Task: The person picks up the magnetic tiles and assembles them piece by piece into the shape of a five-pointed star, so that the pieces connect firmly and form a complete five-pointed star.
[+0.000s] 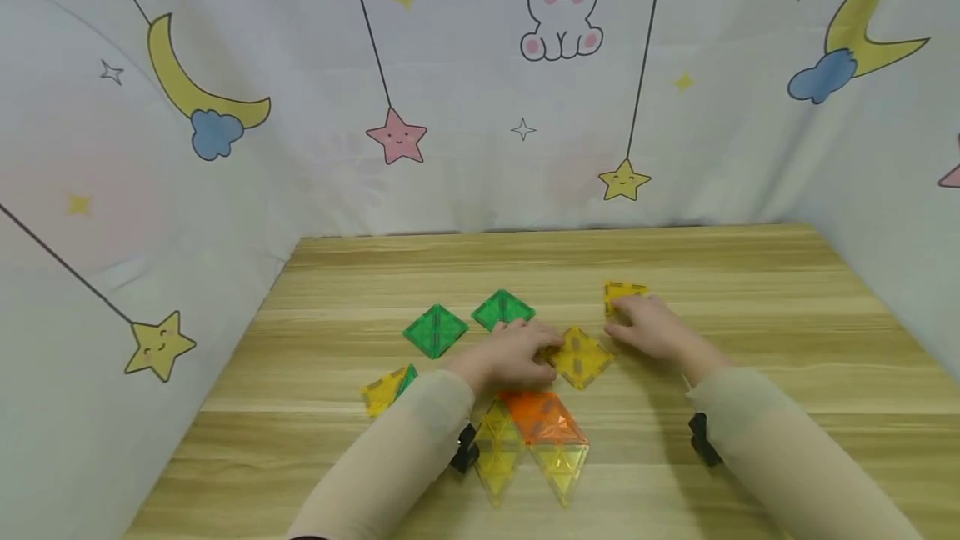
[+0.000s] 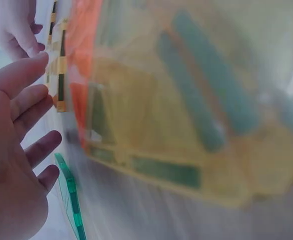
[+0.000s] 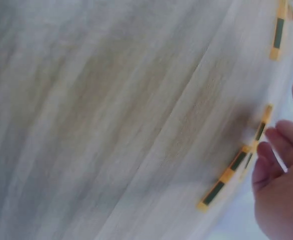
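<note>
Near the middle of the table, my left hand [image 1: 517, 352] has its fingers loosely bent, the fingertips at the left edge of a yellow diamond of magnetic tiles [image 1: 579, 358]. In the left wrist view the same hand [image 2: 19, 145] shows parted fingers with nothing gripped. My right hand [image 1: 651, 327] reaches further back, its fingertips at a yellow magnetic tile [image 1: 625, 290] that they partly cover. In the right wrist view, that hand [image 3: 284, 170] has bent fingers beside the yellow tile edges [image 3: 224, 178]. Whether they pinch the tile is hard to see.
Green tile diamonds [image 1: 435, 331] lie to the left and behind my left hand. A yellow tile [image 1: 381, 394] with a green one sits at the left, partly behind my sleeve. Orange tiles [image 1: 546, 417] join yellow triangles [image 1: 562, 467] in front. A printed curtain [image 1: 480, 182] borders the table.
</note>
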The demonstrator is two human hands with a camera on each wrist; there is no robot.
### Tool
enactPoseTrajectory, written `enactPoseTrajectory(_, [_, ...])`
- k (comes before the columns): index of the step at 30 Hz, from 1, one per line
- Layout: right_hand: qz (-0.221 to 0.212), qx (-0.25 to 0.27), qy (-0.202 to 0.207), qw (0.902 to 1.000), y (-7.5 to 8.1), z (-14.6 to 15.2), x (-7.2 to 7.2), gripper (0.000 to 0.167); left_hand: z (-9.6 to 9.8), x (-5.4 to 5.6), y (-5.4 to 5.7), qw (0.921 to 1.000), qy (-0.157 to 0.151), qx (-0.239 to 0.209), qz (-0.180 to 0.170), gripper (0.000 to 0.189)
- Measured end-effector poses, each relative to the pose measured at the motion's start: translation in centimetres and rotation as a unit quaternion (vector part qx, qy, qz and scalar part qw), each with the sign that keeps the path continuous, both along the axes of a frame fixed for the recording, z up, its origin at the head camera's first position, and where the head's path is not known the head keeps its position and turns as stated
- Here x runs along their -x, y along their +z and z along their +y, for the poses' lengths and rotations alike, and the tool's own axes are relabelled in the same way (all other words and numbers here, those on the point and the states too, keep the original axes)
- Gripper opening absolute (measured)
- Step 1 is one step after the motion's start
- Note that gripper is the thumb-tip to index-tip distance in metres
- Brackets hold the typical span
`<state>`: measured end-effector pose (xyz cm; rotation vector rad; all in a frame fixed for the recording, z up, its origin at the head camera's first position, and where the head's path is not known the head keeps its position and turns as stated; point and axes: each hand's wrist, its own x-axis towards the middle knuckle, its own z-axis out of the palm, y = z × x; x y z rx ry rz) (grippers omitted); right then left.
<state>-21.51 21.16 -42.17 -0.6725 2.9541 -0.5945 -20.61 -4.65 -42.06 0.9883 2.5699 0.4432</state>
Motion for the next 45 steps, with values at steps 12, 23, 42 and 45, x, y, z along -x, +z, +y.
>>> enactPoseTrajectory(12, [-0.040, -0.008, 0.031, 0.9987, 0.5, -0.2, 0.4, 0.035, 0.9, 1.4, 2.8, 0.9999, -0.003, 0.006, 0.015, 0.050])
enactPoseTrajectory(23, [-0.065, 0.015, 0.069, 0.9954, 0.5, -0.2, 0.2, 0.033, 2.4, 2.6, 2.7, 0.9980, 0.061, -0.017, -0.002, 0.049])
enactPoseTrajectory(42, [-0.016, 0.060, -0.010, 0.9981, 0.4, 3.7, -0.2, 0.052, 6.2, 3.5, 0.7, 0.9931, 0.108, 0.016, 0.044, 0.046])
enactPoseTrajectory(45, [-0.017, 0.048, -0.008, 0.9987, 0.3, 4.5, -0.3, 0.051, 6.3, 3.5, 0.6, 0.9920, 0.116, 0.029, 0.040, 0.048])
